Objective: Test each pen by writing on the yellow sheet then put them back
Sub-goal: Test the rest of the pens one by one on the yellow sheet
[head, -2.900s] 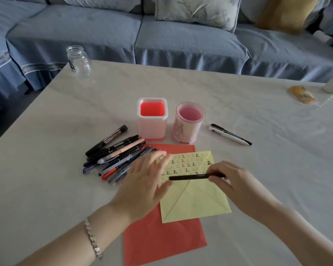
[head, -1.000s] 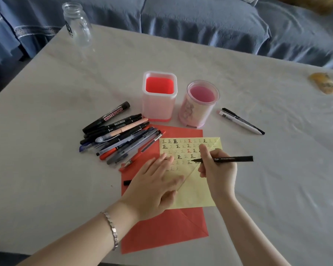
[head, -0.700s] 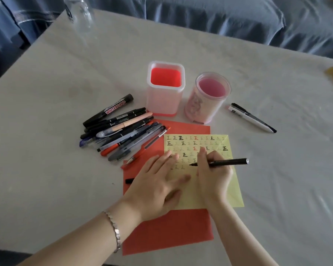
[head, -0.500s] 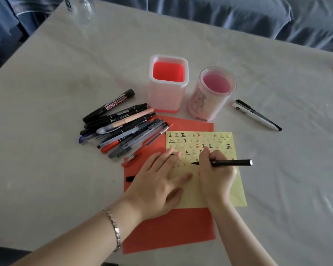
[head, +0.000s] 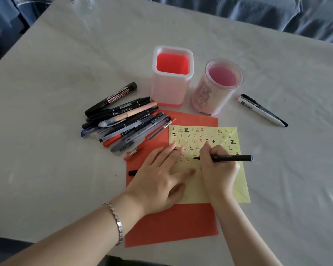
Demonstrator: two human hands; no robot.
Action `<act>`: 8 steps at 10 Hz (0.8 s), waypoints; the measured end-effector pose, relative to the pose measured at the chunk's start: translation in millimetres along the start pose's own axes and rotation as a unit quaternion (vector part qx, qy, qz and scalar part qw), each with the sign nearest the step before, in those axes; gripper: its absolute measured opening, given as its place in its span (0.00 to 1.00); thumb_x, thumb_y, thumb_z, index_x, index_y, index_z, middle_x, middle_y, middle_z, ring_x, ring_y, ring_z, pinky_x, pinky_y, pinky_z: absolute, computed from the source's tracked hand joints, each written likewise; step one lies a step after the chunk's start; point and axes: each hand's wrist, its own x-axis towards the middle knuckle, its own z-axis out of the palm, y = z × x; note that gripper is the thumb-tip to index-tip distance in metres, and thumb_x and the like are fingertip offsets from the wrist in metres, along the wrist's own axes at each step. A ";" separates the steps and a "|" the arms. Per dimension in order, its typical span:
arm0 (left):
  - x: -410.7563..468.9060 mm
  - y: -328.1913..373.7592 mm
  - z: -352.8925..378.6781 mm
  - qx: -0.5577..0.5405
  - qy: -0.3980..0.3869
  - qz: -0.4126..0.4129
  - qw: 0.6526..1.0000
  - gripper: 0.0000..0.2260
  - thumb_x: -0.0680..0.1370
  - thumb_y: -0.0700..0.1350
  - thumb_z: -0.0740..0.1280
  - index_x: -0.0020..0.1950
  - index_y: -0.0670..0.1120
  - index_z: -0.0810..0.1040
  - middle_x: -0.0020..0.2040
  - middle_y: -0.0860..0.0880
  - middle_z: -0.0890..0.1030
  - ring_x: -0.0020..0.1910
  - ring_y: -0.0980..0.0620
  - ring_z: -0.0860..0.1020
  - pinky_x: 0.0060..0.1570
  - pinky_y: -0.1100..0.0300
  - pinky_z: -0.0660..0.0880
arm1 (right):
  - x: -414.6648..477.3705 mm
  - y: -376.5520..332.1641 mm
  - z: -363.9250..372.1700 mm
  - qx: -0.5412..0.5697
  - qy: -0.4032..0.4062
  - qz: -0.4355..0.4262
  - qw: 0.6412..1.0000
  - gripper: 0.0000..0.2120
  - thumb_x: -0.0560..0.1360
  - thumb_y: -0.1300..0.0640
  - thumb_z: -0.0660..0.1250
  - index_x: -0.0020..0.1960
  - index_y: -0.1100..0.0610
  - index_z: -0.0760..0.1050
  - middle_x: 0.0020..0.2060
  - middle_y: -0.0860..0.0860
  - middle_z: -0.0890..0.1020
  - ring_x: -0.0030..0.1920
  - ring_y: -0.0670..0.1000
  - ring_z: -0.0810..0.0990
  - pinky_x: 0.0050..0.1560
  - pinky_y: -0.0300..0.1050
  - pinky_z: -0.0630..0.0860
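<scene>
The yellow sheet (head: 215, 135) lies on a red sheet (head: 171, 223) and carries rows of small written marks. My right hand (head: 217, 169) grips a thin black pen (head: 233, 158), its tip touching the yellow sheet near the lower marks. My left hand (head: 160, 177) lies flat with spread fingers on the sheet's left part. A black cap (head: 133, 172) lies on the red sheet by my left hand. A pile of several pens (head: 123, 120) lies to the left. A square pink holder (head: 171, 77) and a round pink holder (head: 217, 87) stand behind, with no pens showing in them.
A black and white pen (head: 261, 110) lies alone to the right of the round holder. A glass jar (head: 84, 4) stands at the table's far left edge. A blue sofa (head: 277, 14) runs behind the table (head: 46, 169).
The pen's cap came off and lies on the red sheet. My right hand turned the pen tip down onto the yellow sheet. The view moved closer and lower.
</scene>
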 end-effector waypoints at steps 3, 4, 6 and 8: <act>1.5 -1.1 -0.2 -0.001 -0.010 -0.003 1.000 0.17 0.75 0.52 0.59 0.61 0.55 0.78 0.68 0.40 0.71 0.70 0.40 0.65 0.66 0.46 0.60 | 1.5 4.3 2.4 -0.019 0.025 -0.014 0.999 0.18 0.69 0.53 0.63 0.24 0.49 0.60 0.18 0.46 0.64 0.26 0.49 0.66 0.27 0.34 0.61; 1.6 -1.6 0.0 0.001 -0.012 -0.004 1.000 0.17 0.75 0.52 0.59 0.61 0.56 0.78 0.68 0.40 0.70 0.70 0.41 0.64 0.67 0.47 0.59 | 1.9 3.0 2.1 -0.002 0.023 0.000 1.000 0.18 0.69 0.52 0.63 0.24 0.51 0.61 0.18 0.51 0.65 0.25 0.49 0.65 0.26 0.35 0.60; 2.0 -1.8 0.0 -0.002 -0.009 -0.003 1.000 0.16 0.75 0.52 0.59 0.61 0.56 0.78 0.67 0.40 0.71 0.70 0.41 0.65 0.67 0.47 0.59 | 2.5 3.1 2.2 -0.006 0.014 0.008 1.000 0.17 0.68 0.52 0.63 0.24 0.51 0.61 0.18 0.50 0.64 0.26 0.50 0.65 0.27 0.37 0.61; 2.3 -2.4 0.8 -0.003 -0.008 -0.003 1.000 0.16 0.74 0.51 0.60 0.60 0.56 0.78 0.68 0.40 0.71 0.70 0.41 0.65 0.66 0.47 0.60 | 2.3 3.8 2.0 -0.001 0.005 0.006 1.000 0.18 0.67 0.54 0.62 0.24 0.52 0.58 0.18 0.47 0.65 0.24 0.46 0.63 0.26 0.34 0.59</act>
